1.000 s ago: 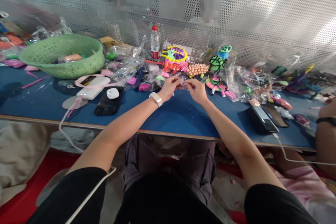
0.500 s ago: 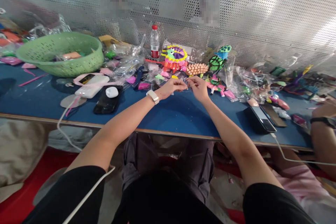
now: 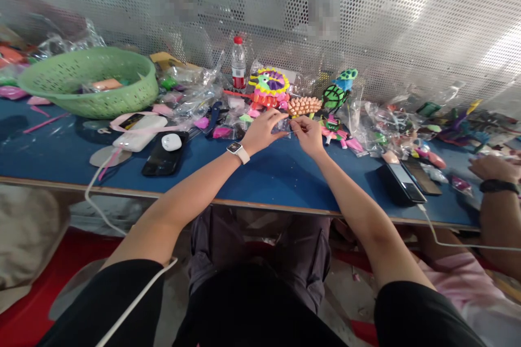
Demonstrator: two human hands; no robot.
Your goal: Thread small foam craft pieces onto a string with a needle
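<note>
Both my hands meet over the blue table (image 3: 268, 173) just in front of a row of colourful clay toys. My left hand (image 3: 262, 130), with a white watch on the wrist, reaches forward with its fingers stretched toward a small clear plastic bag (image 3: 285, 126). My right hand (image 3: 308, 133) is closed in a pinch on that bag's edge. An orange spiky hedgehog figure (image 3: 304, 106) and a round yellow and purple figure (image 3: 269, 85) stand just behind my hands.
A green perforated basket (image 3: 87, 84) sits at the left, with a white power bank (image 3: 140, 133), a black phone (image 3: 160, 157) and a white earbud case on it. A water bottle (image 3: 238, 64) stands at the back. Another person's arm (image 3: 494, 195) rests at the right by two dark devices (image 3: 401, 181).
My left hand has opened and reached forward over the small bag. My right hand has stayed pinched in nearly the same place. The other person's hand has moved further onto the table.
</note>
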